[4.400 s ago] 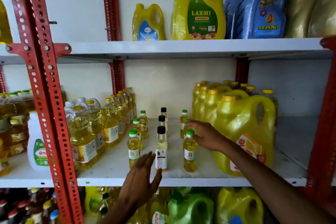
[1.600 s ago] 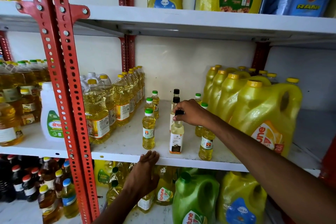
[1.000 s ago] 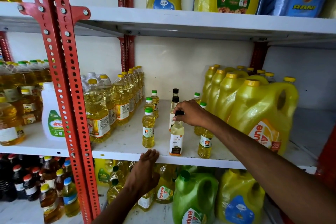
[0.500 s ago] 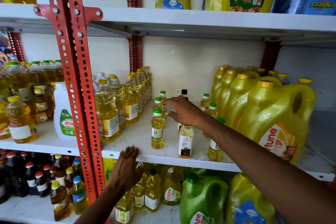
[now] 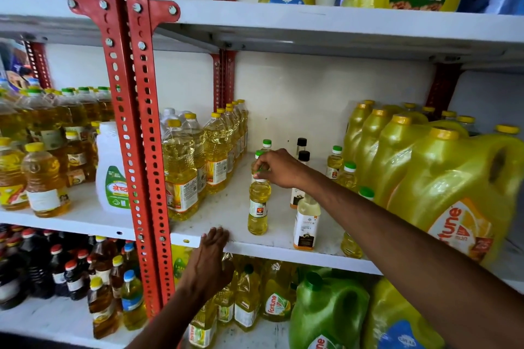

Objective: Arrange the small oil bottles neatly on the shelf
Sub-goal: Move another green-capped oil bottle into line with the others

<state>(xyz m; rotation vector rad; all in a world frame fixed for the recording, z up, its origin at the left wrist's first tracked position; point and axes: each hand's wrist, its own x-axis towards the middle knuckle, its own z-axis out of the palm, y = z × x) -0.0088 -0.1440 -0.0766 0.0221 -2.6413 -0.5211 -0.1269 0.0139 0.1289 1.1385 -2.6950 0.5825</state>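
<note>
Small oil bottles stand in three rows on the middle white shelf (image 5: pixel 226 215). My right hand (image 5: pixel 279 168) pinches the green cap of the front left small yellow bottle (image 5: pixel 258 208), which stands upright on the shelf. To its right is a pale bottle with an orange-brown label (image 5: pixel 306 224), its cap hidden by my forearm. Two black-capped bottles (image 5: pixel 302 151) stand behind it. More green-capped small bottles (image 5: pixel 334 161) line up on the right. My left hand (image 5: pixel 211 261) rests flat against the shelf's front edge, fingers apart, holding nothing.
Large yellow oil jugs (image 5: pixel 442 178) crowd the right of the shelf. Tall clear oil bottles (image 5: pixel 181 167) fill the left beside a red perforated upright (image 5: pixel 136 133). A white jug (image 5: pixel 112 176) stands left of it. Shelves above and below hold more jugs and bottles.
My right hand left the black-capped front bottle, moved left and closed on the cap of the green-capped front bottle. My left hand slid left along the shelf edge. The camera shifted right.
</note>
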